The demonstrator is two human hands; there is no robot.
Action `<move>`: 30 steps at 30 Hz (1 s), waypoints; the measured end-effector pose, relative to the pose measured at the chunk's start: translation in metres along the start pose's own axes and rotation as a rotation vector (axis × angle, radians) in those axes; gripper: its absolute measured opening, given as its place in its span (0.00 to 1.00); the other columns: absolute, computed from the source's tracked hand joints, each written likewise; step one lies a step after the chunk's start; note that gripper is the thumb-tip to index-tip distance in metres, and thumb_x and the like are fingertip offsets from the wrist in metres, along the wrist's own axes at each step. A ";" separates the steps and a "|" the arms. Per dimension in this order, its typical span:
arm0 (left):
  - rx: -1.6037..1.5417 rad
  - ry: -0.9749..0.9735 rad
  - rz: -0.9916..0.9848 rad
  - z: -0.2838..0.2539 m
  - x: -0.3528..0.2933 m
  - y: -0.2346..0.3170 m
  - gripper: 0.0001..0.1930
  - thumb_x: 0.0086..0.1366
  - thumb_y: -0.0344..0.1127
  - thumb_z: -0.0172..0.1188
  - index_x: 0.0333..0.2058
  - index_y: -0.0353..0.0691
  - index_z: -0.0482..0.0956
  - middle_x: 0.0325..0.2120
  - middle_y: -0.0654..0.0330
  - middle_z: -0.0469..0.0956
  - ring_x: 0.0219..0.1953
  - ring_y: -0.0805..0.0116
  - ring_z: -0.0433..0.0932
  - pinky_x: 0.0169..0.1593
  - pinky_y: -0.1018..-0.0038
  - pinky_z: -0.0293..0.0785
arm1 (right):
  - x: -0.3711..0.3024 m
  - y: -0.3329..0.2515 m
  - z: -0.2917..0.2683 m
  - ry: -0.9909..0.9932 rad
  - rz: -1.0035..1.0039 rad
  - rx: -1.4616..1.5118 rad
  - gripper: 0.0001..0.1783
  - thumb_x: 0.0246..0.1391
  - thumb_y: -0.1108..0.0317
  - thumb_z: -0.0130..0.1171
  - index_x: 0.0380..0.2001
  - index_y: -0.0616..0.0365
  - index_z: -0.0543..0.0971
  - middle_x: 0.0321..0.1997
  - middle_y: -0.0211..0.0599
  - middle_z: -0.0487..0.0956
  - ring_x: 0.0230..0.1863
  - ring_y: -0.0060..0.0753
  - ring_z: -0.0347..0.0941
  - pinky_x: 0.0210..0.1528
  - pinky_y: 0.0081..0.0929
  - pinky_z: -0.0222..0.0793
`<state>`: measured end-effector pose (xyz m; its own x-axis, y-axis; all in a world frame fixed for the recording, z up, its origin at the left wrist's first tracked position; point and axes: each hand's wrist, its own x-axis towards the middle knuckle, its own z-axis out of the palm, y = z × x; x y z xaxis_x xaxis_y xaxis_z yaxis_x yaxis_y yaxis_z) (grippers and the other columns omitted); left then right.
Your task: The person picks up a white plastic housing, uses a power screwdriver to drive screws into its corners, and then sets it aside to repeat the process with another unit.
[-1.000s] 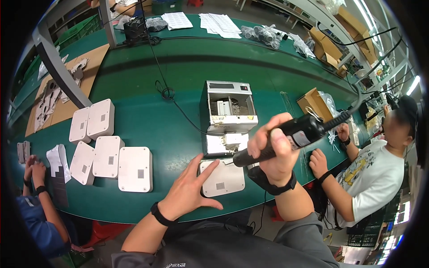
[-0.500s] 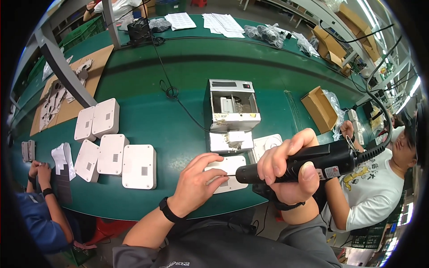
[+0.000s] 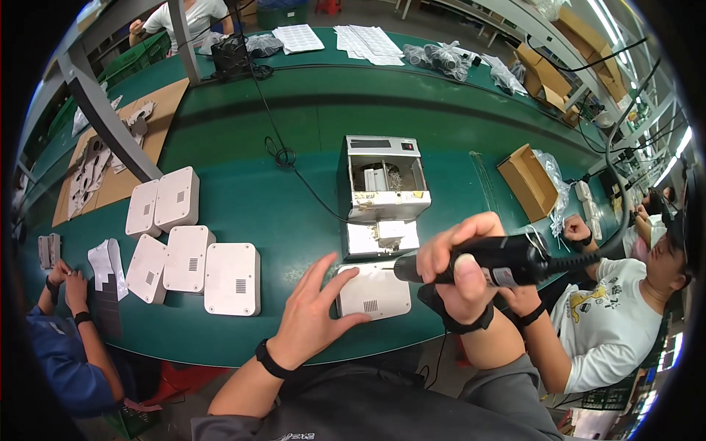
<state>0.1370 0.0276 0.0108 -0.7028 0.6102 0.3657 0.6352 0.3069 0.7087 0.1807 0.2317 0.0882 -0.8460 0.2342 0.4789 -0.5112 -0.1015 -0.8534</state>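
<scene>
A black electric screwdriver (image 3: 515, 253) is gripped in my right hand (image 3: 457, 270), held nearly level with its thin bit pointing left. Below the bit lies a white square plastic housing (image 3: 376, 300) with a slotted grille and corner holes. The bit's end is over the housing's far edge; whether it touches, I cannot tell. My left hand (image 3: 309, 312) is open at the housing's left side, thumb and fingers spread with nothing between them. Just beyond the housing stands a screw feeder (image 3: 386, 176), a grey metal box with small screws inside.
Several finished-looking white housings (image 3: 232, 279) lie on the left of the green table (image 3: 309, 198). A cardboard box (image 3: 528, 182) stands to the right. The screwdriver's cable (image 3: 625, 184) hangs from above. Co-workers sit at both sides; one's hand (image 3: 577, 228) is near the box.
My left fingers have spread and come away from the screwdriver's bit. My right hand and the screwdriver have shifted slightly left, the bit now over the housing's far edge.
</scene>
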 end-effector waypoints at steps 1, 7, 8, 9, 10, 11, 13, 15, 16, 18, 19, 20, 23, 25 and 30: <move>0.024 -0.059 -0.053 -0.002 -0.009 -0.004 0.36 0.44 0.39 0.78 0.55 0.46 0.75 0.59 0.44 0.66 0.57 0.43 0.71 0.56 0.59 0.73 | 0.002 0.004 0.000 0.016 0.014 0.000 0.20 0.58 0.57 0.59 0.41 0.55 0.61 0.23 0.36 0.69 0.20 0.30 0.68 0.26 0.32 0.69; 0.027 -0.285 -0.131 0.008 -0.021 -0.013 0.48 0.43 0.42 0.79 0.65 0.58 0.65 0.64 0.38 0.55 0.59 0.38 0.68 0.59 0.57 0.71 | 0.006 0.015 -0.004 0.059 0.051 0.023 0.20 0.57 0.58 0.60 0.41 0.56 0.62 0.24 0.37 0.69 0.21 0.30 0.67 0.27 0.32 0.69; 0.030 -0.282 -0.127 0.010 -0.021 -0.014 0.49 0.43 0.41 0.79 0.65 0.59 0.64 0.64 0.38 0.56 0.59 0.38 0.69 0.59 0.57 0.72 | 0.007 0.016 -0.003 0.058 0.050 0.024 0.20 0.57 0.58 0.60 0.41 0.56 0.62 0.24 0.37 0.69 0.21 0.30 0.67 0.27 0.32 0.69; 0.033 -0.279 -0.123 0.012 -0.021 -0.015 0.49 0.43 0.40 0.79 0.66 0.60 0.63 0.64 0.39 0.56 0.59 0.39 0.69 0.58 0.57 0.72 | 0.007 0.016 -0.002 0.056 0.054 0.019 0.21 0.56 0.58 0.61 0.41 0.56 0.62 0.24 0.37 0.69 0.21 0.30 0.67 0.27 0.32 0.69; 0.034 -0.277 -0.118 0.012 -0.021 -0.016 0.50 0.44 0.39 0.78 0.66 0.61 0.62 0.64 0.39 0.56 0.58 0.39 0.69 0.58 0.57 0.72 | 0.006 0.017 -0.002 0.055 0.058 0.015 0.21 0.56 0.58 0.61 0.41 0.56 0.62 0.24 0.38 0.69 0.21 0.30 0.67 0.27 0.31 0.69; 0.033 -0.277 -0.118 0.013 -0.020 -0.018 0.50 0.44 0.39 0.78 0.66 0.61 0.62 0.64 0.39 0.56 0.58 0.39 0.69 0.58 0.57 0.72 | 0.006 0.018 -0.002 0.055 0.063 0.008 0.21 0.56 0.58 0.61 0.41 0.56 0.62 0.24 0.38 0.70 0.21 0.30 0.67 0.27 0.31 0.69; 0.022 -0.270 -0.107 0.013 -0.018 -0.020 0.49 0.45 0.37 0.78 0.66 0.61 0.63 0.63 0.40 0.57 0.58 0.39 0.69 0.57 0.58 0.73 | 0.008 0.020 0.000 0.053 0.070 0.007 0.21 0.56 0.58 0.61 0.41 0.56 0.62 0.24 0.38 0.70 0.21 0.30 0.67 0.26 0.31 0.69; 0.014 -0.268 -0.104 0.014 -0.017 -0.022 0.48 0.45 0.36 0.77 0.66 0.61 0.63 0.63 0.40 0.57 0.58 0.40 0.70 0.56 0.58 0.74 | 0.009 0.022 0.001 0.049 0.082 0.010 0.22 0.55 0.57 0.62 0.41 0.56 0.62 0.24 0.38 0.70 0.21 0.30 0.67 0.26 0.31 0.69; 0.009 -0.272 -0.107 0.014 -0.017 -0.021 0.48 0.45 0.35 0.77 0.66 0.61 0.63 0.63 0.40 0.57 0.57 0.40 0.70 0.56 0.58 0.74 | 0.009 0.024 0.001 0.051 0.085 0.007 0.22 0.55 0.57 0.62 0.41 0.56 0.62 0.24 0.38 0.70 0.21 0.30 0.67 0.26 0.31 0.69; 0.000 -0.281 -0.115 0.014 -0.016 -0.020 0.48 0.46 0.32 0.76 0.66 0.61 0.63 0.63 0.41 0.57 0.57 0.40 0.70 0.55 0.59 0.75 | 0.009 0.029 -0.001 0.043 0.092 0.008 0.21 0.55 0.58 0.62 0.40 0.56 0.63 0.23 0.38 0.70 0.20 0.29 0.66 0.25 0.31 0.68; -0.005 -0.282 -0.116 0.014 -0.015 -0.020 0.48 0.46 0.32 0.76 0.66 0.61 0.63 0.63 0.41 0.57 0.57 0.40 0.70 0.55 0.59 0.75 | 0.009 0.031 -0.002 0.039 0.095 0.008 0.20 0.55 0.58 0.61 0.40 0.56 0.63 0.23 0.37 0.70 0.20 0.29 0.66 0.25 0.31 0.68; -0.007 -0.290 -0.122 0.014 -0.015 -0.021 0.48 0.46 0.32 0.75 0.66 0.60 0.63 0.63 0.41 0.57 0.57 0.41 0.70 0.55 0.59 0.75 | 0.009 0.032 -0.002 0.040 0.099 0.005 0.20 0.55 0.58 0.61 0.40 0.56 0.63 0.23 0.37 0.70 0.20 0.29 0.66 0.25 0.31 0.68; -0.010 -0.298 -0.140 0.014 -0.015 -0.021 0.47 0.46 0.31 0.75 0.66 0.60 0.63 0.62 0.41 0.57 0.57 0.41 0.70 0.55 0.59 0.75 | 0.013 0.036 -0.002 0.092 0.081 0.026 0.19 0.56 0.60 0.60 0.39 0.56 0.63 0.22 0.37 0.70 0.19 0.29 0.65 0.24 0.30 0.67; -0.012 -0.287 -0.124 0.013 -0.016 -0.021 0.47 0.46 0.30 0.75 0.66 0.59 0.64 0.62 0.42 0.57 0.57 0.41 0.70 0.55 0.60 0.75 | 0.015 0.038 -0.002 0.090 0.090 0.037 0.18 0.56 0.60 0.60 0.39 0.56 0.63 0.22 0.37 0.70 0.18 0.29 0.65 0.24 0.30 0.67; -0.012 -0.275 -0.118 0.013 -0.016 -0.020 0.48 0.45 0.29 0.75 0.66 0.58 0.64 0.62 0.42 0.58 0.56 0.42 0.71 0.55 0.59 0.75 | 0.014 0.042 0.000 0.087 0.096 0.033 0.16 0.56 0.62 0.59 0.38 0.56 0.63 0.21 0.37 0.70 0.18 0.29 0.65 0.23 0.30 0.67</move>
<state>0.1402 0.0212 -0.0170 -0.6573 0.7463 0.1048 0.5497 0.3797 0.7441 0.1480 0.2309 0.0590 -0.8757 0.3046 0.3746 -0.4345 -0.1590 -0.8865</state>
